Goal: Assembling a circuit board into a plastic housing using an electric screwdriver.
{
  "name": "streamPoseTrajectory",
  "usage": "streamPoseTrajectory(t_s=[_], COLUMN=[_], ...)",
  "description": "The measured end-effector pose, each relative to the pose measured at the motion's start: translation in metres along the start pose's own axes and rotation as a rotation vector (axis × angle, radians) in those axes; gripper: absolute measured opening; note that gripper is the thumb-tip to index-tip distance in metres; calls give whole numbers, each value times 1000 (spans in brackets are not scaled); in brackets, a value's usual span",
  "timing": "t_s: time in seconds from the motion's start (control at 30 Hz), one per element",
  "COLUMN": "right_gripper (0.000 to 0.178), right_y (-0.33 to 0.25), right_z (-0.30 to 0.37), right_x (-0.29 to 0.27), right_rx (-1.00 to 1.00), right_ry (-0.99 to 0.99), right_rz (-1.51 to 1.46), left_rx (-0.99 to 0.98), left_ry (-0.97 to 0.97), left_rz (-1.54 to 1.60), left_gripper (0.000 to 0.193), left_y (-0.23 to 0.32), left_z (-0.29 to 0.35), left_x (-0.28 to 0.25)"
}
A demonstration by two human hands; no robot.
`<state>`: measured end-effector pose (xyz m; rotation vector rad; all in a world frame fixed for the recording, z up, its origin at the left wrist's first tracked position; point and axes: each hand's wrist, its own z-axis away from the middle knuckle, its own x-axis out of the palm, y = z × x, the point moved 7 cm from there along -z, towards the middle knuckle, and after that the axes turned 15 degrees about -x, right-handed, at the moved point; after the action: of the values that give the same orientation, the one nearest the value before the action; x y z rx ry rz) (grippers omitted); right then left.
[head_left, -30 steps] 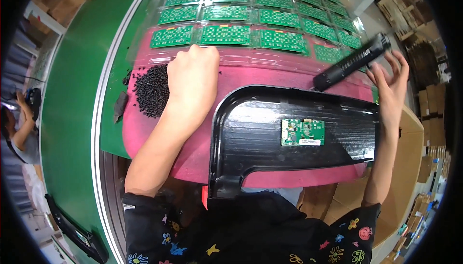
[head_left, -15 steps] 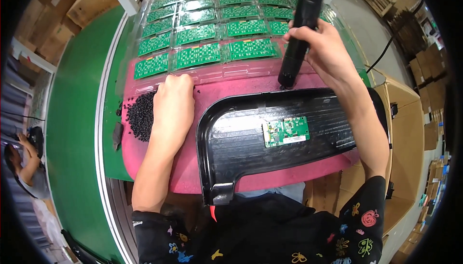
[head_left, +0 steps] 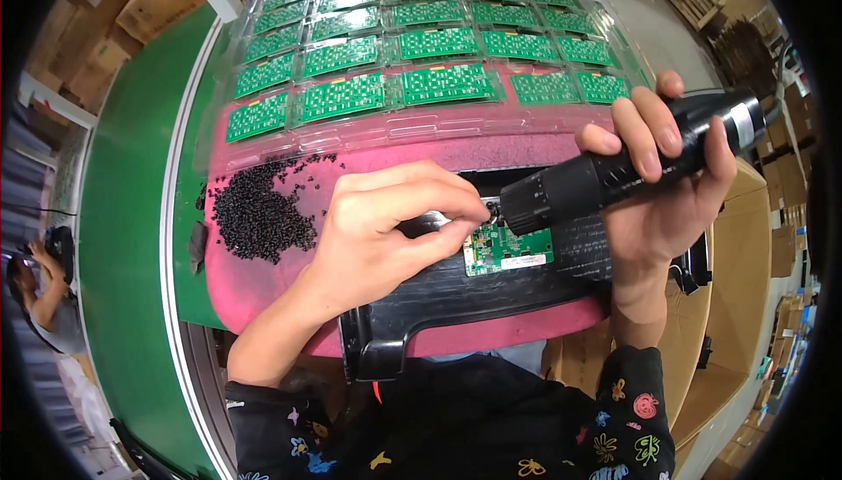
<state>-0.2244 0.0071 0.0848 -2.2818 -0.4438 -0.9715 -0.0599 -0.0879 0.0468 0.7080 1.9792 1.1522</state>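
Black plastic shell (head_left: 438, 303) on pink mat (head_left: 500, 331), green circuit board (head_left: 517, 252) inside. Above it, left hand (head_left: 377, 226) pinched at the tip of the screwdriver (head_left: 561, 189) — anything held too small to tell — right hand (head_left: 653, 221) gripping the tool. Beyond, small black parts (head_left: 263, 213); farther, a clear tray (head_left: 395, 125) of boards (head_left: 342, 99).

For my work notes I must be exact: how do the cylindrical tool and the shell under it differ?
Shape: the cylindrical tool is long and round; the shell is broad and shallow.
Pose: the cylindrical tool is held tilted in the right hand, while the shell rests on the pink mat.
Both are black.
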Motion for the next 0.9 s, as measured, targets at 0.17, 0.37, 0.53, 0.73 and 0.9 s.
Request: streamPoseTrajectory(t_s=[0.17, 0.37, 0.53, 0.73, 0.9], right_gripper=[30, 29, 29, 33, 34], right_y=[-8, -17, -24, -17, -13], right_z=[8, 13, 15, 19, 23], right_x=[-4, 0, 3, 5, 5], right_rx=[-45, -100, -149, -126, -115], right_ry=[-4, -36, -29, -106, -99], right_rz=[-29, 3, -17, 39, 94], left_rx=[-103, -280, -301, -158, -179], left_ry=[-27, 8, -150, -97, -144], left_rz=[143, 339, 82, 2, -75], left_gripper=[13, 25, 43, 41, 44], left_y=[-10, -21, -22, -13, -14], left_z=[2, 4, 4, 5, 5], left_x=[4, 6, 20, 16, 16])
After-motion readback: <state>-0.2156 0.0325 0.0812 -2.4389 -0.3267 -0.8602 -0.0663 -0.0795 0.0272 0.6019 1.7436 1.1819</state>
